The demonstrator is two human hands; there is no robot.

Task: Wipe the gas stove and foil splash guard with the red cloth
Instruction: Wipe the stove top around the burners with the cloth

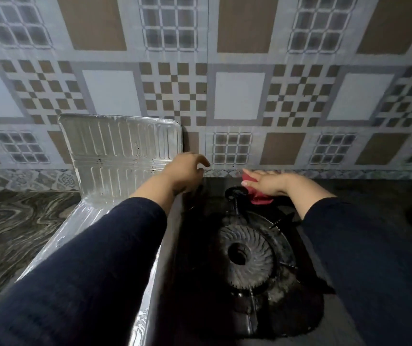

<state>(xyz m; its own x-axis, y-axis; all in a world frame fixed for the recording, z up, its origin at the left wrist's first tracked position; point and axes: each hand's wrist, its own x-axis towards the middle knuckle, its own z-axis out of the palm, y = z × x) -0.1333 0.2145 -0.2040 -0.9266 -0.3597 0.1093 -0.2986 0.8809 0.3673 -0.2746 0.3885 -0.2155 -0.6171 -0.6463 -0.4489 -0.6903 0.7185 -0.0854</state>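
Gas stove (pixel 200 283): lying directly below you, black top, single burner (pixel 246 255) nearest your body, ringed by the pan support (pixel 278 264).

Sleeves: your two dark sleeves are reaching forward on either side of the burner.

Foil splash guard (pixel 120 148): standing bent along the stove's left edge; its side panel is running back along that edge, then folding into an upright rear panel leaning toward the tiled wall (pixel 237 71). Dark specks are showing on the upright panel.

Left hand (pixel 187 171): hovering with fingers loosely curled and empty, right at the upright panel's right edge; whether it is touching the foil cannot be told.

Red cloth (pixel 260 197): sitting at the stove's far right rear, just past the burner, bunched up.

Right hand (pixel 267 182): pressing flat on the cloth, fingers extended and pointing left, palm down, pinning it against the stove top rather than clenching it.

Relation for your next stroke: the cloth is lying under your right hand, well right of the foil, with the guard's long panel off to the left. By my judgement, the rear strip is getting wiped now and the foil is waiting.
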